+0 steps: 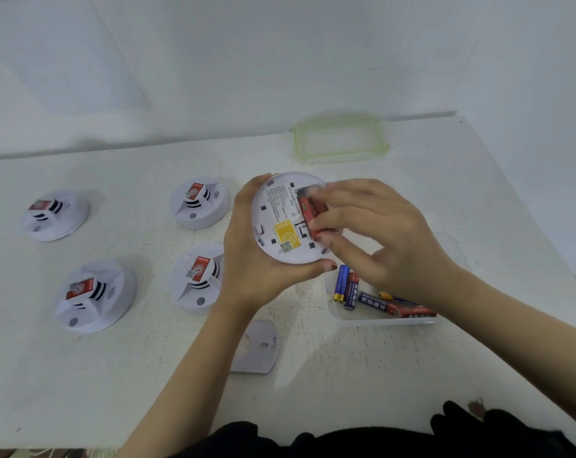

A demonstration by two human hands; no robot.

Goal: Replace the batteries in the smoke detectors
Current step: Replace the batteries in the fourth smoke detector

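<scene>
1. With the held unit as the clock's centre, the far-left detector [55, 214] sat on the white table [147, 375] out at nine o'clock. The near-left detector [93, 295] sat at eight. Both were face up, and their red labels were too blurred to read.
2. The upper middle detector [199, 203] stood closer in at nine o'clock. The lower middle detector [197, 279], at about eight, had its right edge hidden behind the left wrist.
3. A flat grey back plate [255, 348] lay at six o'clock, one corner covered by the left forearm.
4. The left hand [250, 259] gripped the held detector [280, 219] by its rim, fingers curled over the far edge and thumb under the near edge. The unit's back faced the camera.
5. The right hand [379, 233] pinched a red battery [305, 209] in the open compartment on the unit's three o'clock side. Its fingers hid so much that one cell or two could not be told.
6. A clear container [379, 320] at five o'clock held loose batteries [351, 289], blue and red, partly hidden by the right wrist.
7. A green-rimmed lid [341, 140] lay at one o'clock, near the table's far edge.
</scene>
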